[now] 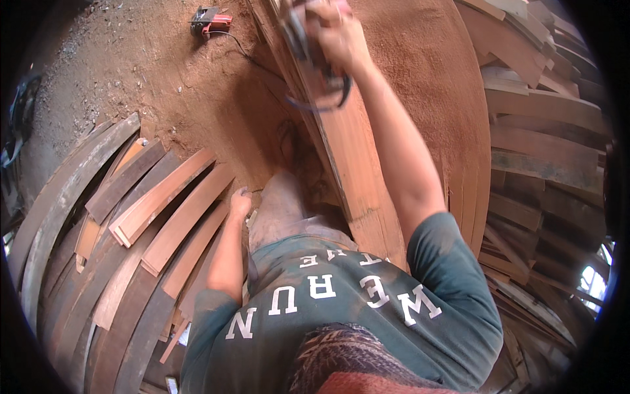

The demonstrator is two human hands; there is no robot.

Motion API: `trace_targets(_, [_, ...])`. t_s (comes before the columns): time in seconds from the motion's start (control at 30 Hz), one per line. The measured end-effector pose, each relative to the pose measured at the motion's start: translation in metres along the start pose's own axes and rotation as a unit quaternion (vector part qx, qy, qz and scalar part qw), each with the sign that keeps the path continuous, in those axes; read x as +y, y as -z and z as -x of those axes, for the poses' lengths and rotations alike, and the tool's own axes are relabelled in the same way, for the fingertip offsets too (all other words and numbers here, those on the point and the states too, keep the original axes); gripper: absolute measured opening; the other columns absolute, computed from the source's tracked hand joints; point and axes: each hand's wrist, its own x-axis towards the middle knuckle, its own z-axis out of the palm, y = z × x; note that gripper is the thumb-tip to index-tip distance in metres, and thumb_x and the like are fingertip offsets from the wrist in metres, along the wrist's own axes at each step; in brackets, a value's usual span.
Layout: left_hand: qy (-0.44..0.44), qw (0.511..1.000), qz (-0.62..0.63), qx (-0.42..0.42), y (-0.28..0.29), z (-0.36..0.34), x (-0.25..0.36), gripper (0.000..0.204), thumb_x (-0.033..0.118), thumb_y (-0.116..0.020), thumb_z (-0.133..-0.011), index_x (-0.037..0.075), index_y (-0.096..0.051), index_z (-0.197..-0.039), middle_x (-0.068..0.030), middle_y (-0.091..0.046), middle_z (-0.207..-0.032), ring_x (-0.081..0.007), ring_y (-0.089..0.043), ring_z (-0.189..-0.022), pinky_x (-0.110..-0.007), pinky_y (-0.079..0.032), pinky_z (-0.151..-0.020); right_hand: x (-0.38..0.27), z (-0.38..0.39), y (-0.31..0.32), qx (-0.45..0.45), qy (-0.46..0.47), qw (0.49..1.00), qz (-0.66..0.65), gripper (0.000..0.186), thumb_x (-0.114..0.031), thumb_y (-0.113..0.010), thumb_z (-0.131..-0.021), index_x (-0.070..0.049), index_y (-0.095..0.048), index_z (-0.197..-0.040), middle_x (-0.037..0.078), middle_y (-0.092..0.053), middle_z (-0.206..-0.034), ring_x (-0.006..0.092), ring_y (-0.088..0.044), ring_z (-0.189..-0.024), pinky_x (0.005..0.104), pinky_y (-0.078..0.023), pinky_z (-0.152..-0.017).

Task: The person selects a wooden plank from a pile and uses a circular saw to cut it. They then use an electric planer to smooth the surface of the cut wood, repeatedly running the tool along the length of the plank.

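Observation:
My right hand (338,39) is closed around the handle of a dark grey power tool (303,46) at the upper middle. Motion blurs the tool, so its exact kind does not show. A dark blue looped piece (335,102) hangs at its near end. The tool is over a long reddish-brown plank (357,151) that runs from my waist away from me. Down beside my left thigh, well apart from the plank, is my left hand (240,203). Its fingers are curled, and whatever may be in them is hidden.
Stacked boards (167,197) lie at the left, and more stacked planks (548,138) rise at the right. A red and black power tool (213,23) with a cord rests on the dusty ground (144,72). Sawdust (426,79) thickly covers the surface right of the plank.

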Motion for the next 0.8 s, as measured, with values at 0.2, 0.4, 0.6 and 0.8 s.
trace_targets(0.2, [-0.037, 0.998, -0.041, -0.01, -0.02, 0.029, -0.012, 0.052, 0.021, -0.064, -0.092, -0.006, -0.069, -0.136, -0.0298, -0.071, -0.135, -0.0364, -0.067, -0.132, -0.039, -0.049, -0.113, 0.105, 0.271, 0.004, -0.036, 0.05, 0.997, 0.046, 0.032, -0.01, -0.067, -0.092, -0.005, -0.073, -0.123, 0.019, -0.077, -0.105, 0.0361, -0.075, -0.108, 0.0441, -0.058, -0.093])
trace_targets(0.4, [-0.038, 0.998, -0.035, -0.02, -0.039, 0.054, -0.025, 0.053, 0.021, -0.064, -0.09, -0.005, -0.069, -0.136, -0.0289, -0.073, -0.13, -0.0358, -0.069, -0.127, -0.039, -0.051, -0.11, 0.142, 0.503, 0.025, -0.007, -0.152, 0.988, -0.003, 0.022, -0.014, -0.075, -0.089, -0.004, -0.07, -0.108, 0.023, -0.075, -0.096, 0.0459, -0.074, -0.094, 0.0465, -0.06, -0.079])
trace_targets(0.6, [-0.028, 0.999, -0.025, -0.022, -0.044, 0.049, -0.036, 0.055, 0.02, -0.066, -0.089, -0.004, -0.069, -0.138, -0.0281, -0.073, -0.131, -0.0342, -0.071, -0.125, -0.038, -0.052, -0.109, 0.127, 0.428, 0.018, 0.03, -0.092, 0.995, 0.017, 0.022, -0.01, -0.072, -0.088, -0.002, -0.071, -0.109, 0.024, -0.075, -0.095, 0.0412, -0.075, -0.095, 0.044, -0.059, -0.08])
trace_targets(0.8, [-0.017, 0.999, 0.01, -0.025, -0.031, 0.047, -0.024, 0.056, 0.019, -0.066, -0.089, -0.007, -0.067, -0.138, -0.0286, -0.071, -0.134, -0.0352, -0.068, -0.13, -0.038, -0.05, -0.112, 0.097, 0.256, 0.007, 0.041, -0.018, 0.998, 0.039, 0.019, -0.007, -0.066, -0.087, 0.0, -0.071, -0.104, 0.023, -0.073, -0.087, 0.0331, -0.076, -0.088, 0.0399, -0.057, -0.08])
